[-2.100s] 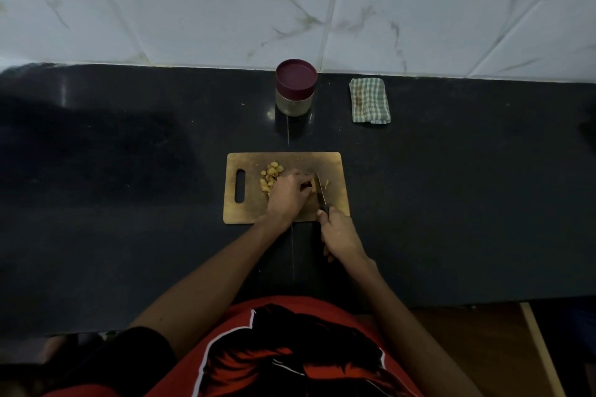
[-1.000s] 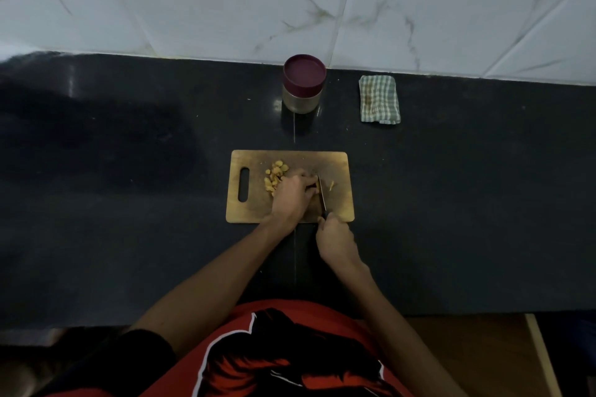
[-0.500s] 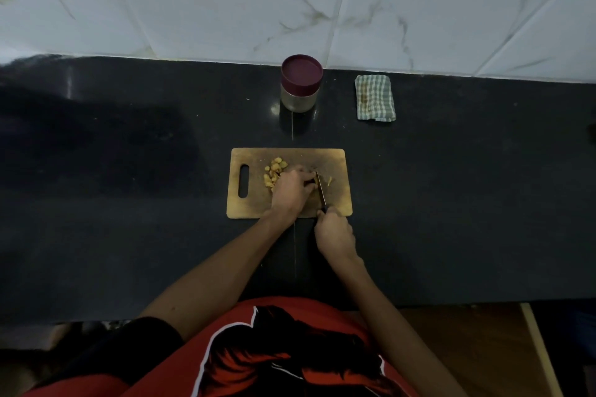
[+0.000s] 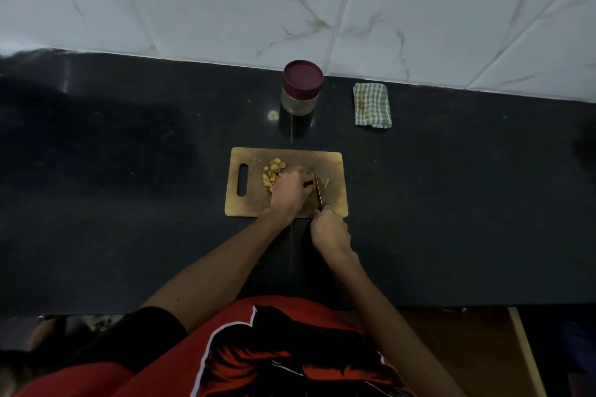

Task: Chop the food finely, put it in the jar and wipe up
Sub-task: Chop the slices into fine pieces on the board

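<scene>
Where the wooden cutting board (image 4: 245,203) lay on the black counter (image 4: 129,203), a small heap of pale yellow food pieces (image 4: 273,172) was seen on its left-middle part, just beside the slot handle cut through its left end. The pieces were chunky and uneven, some still quite large, and a few thinner slivers (image 4: 326,183) were scattered on the far side of the blade, apart from the heap. The left hand (image 4: 289,189) was rested on the board with its fingers curled and bunched together, pressed down beside the knife; what was held under them was hidden, so it could not be told what was being pinched. The knife (image 4: 318,191) was stood edge-down on the board just to the right of those fingers, its blade pointed away from the person. Its handle was wrapped entirely by the closed fingers of the right hand (image 4: 329,232), which was placed at the near edge of the board. Behind the board, near the white tiled wall (image 4: 419,10), a jar (image 4: 301,90) was stood upright with its maroon lid screwed on; its lower body was clear or pale, and its contents could not be made out. To its right, well apart, a folded green checked cloth (image 4: 372,105) was laid flat on the counter.
</scene>
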